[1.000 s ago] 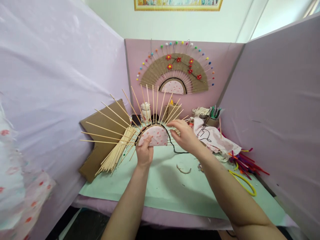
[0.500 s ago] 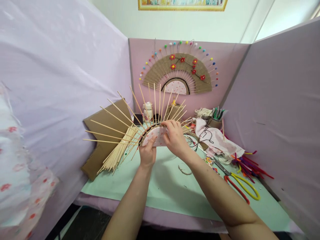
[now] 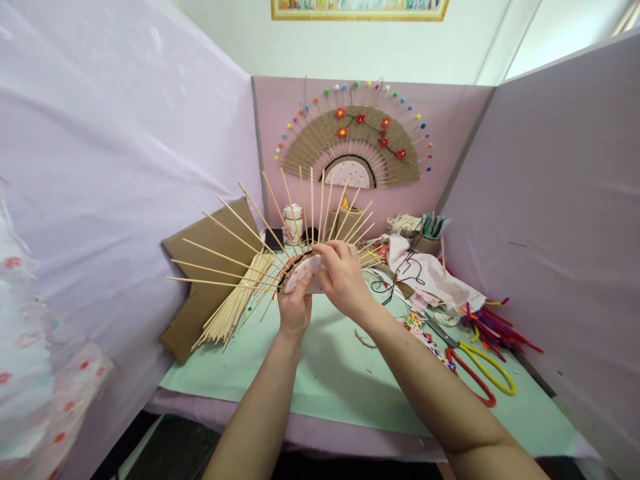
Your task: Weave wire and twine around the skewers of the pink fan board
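I hold up a half-made fan: a pink dotted half-round base (image 3: 305, 272) with several thin wooden sticks (image 3: 235, 233) fanning out from it. My left hand (image 3: 294, 309) grips the base from below. My right hand (image 3: 344, 280) lies over the base's right side, fingers curled onto its top edge where a dark cord (image 3: 395, 283) runs along the arc. The right part of the base is hidden behind this hand.
A finished fan (image 3: 353, 143) hangs on the back panel. A loose stick bundle (image 3: 233, 307) lies on cardboard (image 3: 200, 273) at left. Scissors (image 3: 475, 370), pipe cleaners (image 3: 493, 327), pink cloth (image 3: 430, 277) and a pen cup (image 3: 429, 237) sit at right on the green mat (image 3: 340, 373). Purple panels close three sides.
My right hand moved left from the fan's right sticks onto the pink base and now covers its right side. The left hand kept its grip.
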`<state>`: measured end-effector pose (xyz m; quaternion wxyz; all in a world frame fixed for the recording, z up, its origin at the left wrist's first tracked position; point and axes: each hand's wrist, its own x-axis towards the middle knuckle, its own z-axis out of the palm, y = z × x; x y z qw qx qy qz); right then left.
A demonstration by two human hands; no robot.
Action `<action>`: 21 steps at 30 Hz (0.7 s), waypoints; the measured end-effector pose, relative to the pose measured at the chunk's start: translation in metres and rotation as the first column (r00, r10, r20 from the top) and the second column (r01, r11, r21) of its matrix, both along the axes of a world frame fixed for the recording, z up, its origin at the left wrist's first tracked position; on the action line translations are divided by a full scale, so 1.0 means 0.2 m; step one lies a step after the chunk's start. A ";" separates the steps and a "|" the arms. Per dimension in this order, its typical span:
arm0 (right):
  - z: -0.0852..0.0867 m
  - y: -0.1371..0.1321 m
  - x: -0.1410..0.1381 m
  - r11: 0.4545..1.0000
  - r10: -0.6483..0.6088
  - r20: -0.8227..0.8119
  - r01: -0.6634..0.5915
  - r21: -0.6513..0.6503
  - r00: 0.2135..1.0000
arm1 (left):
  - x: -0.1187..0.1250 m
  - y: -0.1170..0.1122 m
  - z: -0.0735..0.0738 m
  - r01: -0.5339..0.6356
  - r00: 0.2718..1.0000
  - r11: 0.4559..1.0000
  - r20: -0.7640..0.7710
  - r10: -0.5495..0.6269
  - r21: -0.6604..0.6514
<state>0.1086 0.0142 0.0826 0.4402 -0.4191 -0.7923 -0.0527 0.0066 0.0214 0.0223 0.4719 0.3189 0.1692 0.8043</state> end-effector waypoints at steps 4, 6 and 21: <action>-0.02 0.00 -0.01 1.000 -0.006 0.007 0.006 -0.005 1.000 | 0.00 0.00 0.00 0.010 1.000 1.000 -0.012 -0.010 0.020; -0.02 0.00 -0.01 1.000 -0.008 -0.012 0.008 0.006 1.000 | 0.00 0.00 0.00 0.015 1.000 0.999 -0.010 -0.015 0.033; -0.27 0.03 0.14 0.998 -0.039 -0.413 0.059 0.036 0.910 | -0.05 0.03 0.01 -0.042 0.999 0.999 0.023 0.042 -0.008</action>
